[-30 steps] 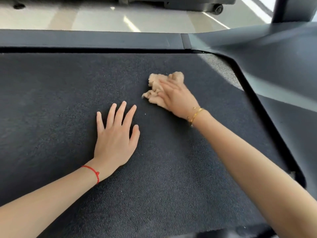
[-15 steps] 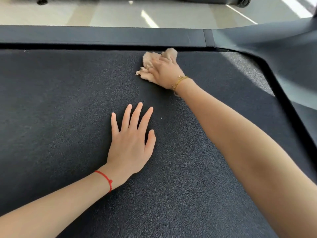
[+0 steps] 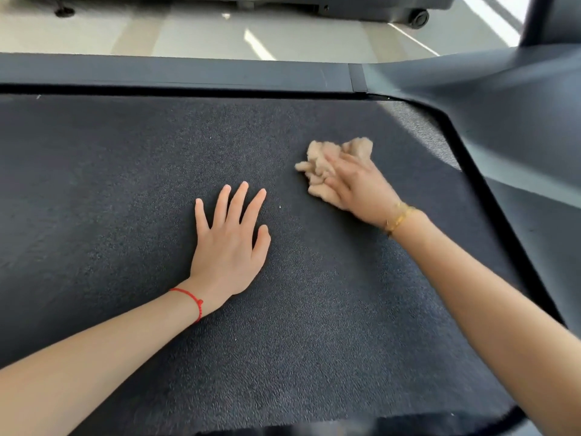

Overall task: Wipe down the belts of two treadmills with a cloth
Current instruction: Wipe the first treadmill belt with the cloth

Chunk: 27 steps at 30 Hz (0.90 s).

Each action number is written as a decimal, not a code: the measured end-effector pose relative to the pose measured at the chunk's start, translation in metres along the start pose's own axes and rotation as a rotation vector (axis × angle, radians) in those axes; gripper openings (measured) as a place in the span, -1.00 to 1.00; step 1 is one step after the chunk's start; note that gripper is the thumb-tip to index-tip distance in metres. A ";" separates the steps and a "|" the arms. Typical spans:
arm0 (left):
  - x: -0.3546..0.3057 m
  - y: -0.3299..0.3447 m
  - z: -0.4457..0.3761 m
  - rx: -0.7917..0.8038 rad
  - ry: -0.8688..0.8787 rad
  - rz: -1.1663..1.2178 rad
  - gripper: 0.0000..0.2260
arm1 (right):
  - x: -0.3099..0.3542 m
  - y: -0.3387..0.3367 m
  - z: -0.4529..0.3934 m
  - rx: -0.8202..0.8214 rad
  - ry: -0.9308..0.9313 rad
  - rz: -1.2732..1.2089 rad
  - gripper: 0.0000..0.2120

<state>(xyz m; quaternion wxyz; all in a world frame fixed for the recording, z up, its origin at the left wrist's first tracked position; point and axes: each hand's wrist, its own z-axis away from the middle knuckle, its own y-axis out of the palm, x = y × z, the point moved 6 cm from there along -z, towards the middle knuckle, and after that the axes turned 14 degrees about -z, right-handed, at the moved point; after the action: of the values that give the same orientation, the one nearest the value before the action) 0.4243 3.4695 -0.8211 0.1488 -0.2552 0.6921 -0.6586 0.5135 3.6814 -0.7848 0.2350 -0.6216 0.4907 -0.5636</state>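
Cloth [image 3: 327, 166], a crumpled beige wad, lies on the dark treadmill belt [image 3: 125, 171] toward its right side, pinned under the right hand [image 3: 355, 187]. The fingers [image 3: 338, 158] of that hand are spread over the wad and press it down rather than clench it; the hand is a little blurred, so the exact hold on the folds cannot be told. The left hand [image 3: 228, 243] rests flat and bare on the belt near the middle, palm down, its fingers stretched and slightly fanned, holding nothing, apparently as a brace.

To wipe well here, I judge the cloth should stay bunched under the whole palm so the pressure is even, and the strokes should overlap, each pass covering part of the one beside it. The textured surface may snag the soft fibres, so a firm, steady drag seems better than quick flicks. The bracing hand covers a patch that will need its own pass once it shifts.

On the far side the belt ends at a dark side rail [image 3: 188, 73], with a narrow gap along it where dust may collect. To the right a dark trim line [image 3: 490, 196] runs diagonally beside the motor cover [image 3: 518, 121]; the cloth is near it but apart. Much open belt lies to the left and toward the viewer, free for long strokes. Pale floor [image 3: 188, 39] shows beyond the rail.
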 end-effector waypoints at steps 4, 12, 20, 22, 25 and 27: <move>0.000 0.001 0.001 -0.010 0.001 0.014 -0.42 | 0.054 0.027 0.066 0.067 -0.062 0.052 -0.46; 0.001 0.000 0.000 -0.017 -0.009 0.039 -0.38 | -0.006 -0.021 0.066 -0.106 0.269 0.177 -0.40; 0.000 0.000 0.001 -0.038 -0.019 0.071 -0.42 | 0.090 0.024 0.117 -0.056 0.073 0.053 -0.56; 0.001 0.001 0.002 -0.043 -0.017 0.070 -0.47 | 0.101 0.037 0.139 -0.009 0.055 0.060 -0.55; 0.001 0.002 0.002 -0.040 -0.018 0.073 -0.50 | 0.091 0.009 0.143 -0.029 0.003 0.034 -0.64; 0.001 0.001 0.002 -0.034 -0.018 0.074 -0.50 | 0.059 -0.021 0.143 -0.085 0.088 0.107 -0.68</move>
<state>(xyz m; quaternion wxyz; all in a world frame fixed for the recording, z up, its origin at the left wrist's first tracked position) 0.4245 3.4670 -0.8225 0.1750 -0.2380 0.7106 -0.6386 0.6468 3.6013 -0.7759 0.2164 -0.5786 0.5567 -0.5555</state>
